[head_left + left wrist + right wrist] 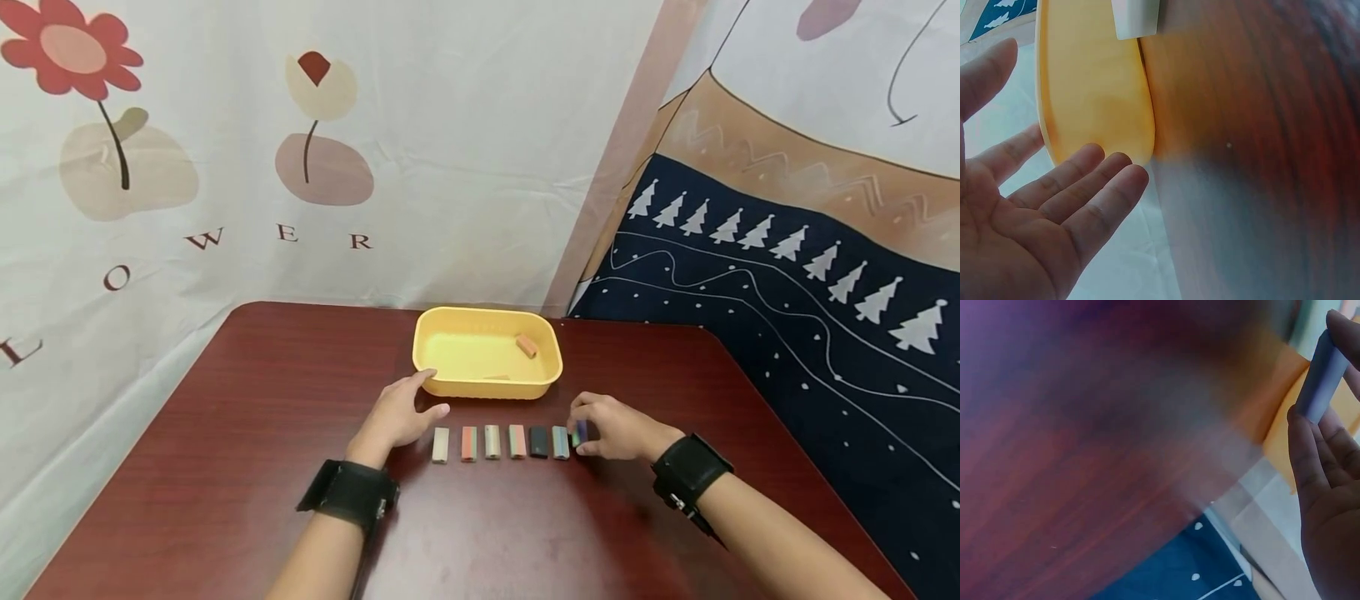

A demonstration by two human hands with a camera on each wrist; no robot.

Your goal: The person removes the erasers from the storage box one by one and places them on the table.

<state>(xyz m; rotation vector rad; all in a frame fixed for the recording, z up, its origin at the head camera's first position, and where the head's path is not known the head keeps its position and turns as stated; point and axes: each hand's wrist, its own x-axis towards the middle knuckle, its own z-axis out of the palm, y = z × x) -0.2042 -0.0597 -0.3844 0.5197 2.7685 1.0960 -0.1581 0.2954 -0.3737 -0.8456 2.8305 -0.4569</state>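
the yellow tray (450, 329) sits at the far middle of the table (225, 433), an orange block (527, 345) already inside. near it runs a row of six small blocks (499, 442). judging by this, the pick-up step is in hand, and the next move likely calls for a lift clear of the row, over the near rim. the left hand (396, 414) lies released, fingers straight against the tray's left corner. the right hand (615, 427) pinches a purplish block (580, 432), slim and flat-sided, at the row's right end.
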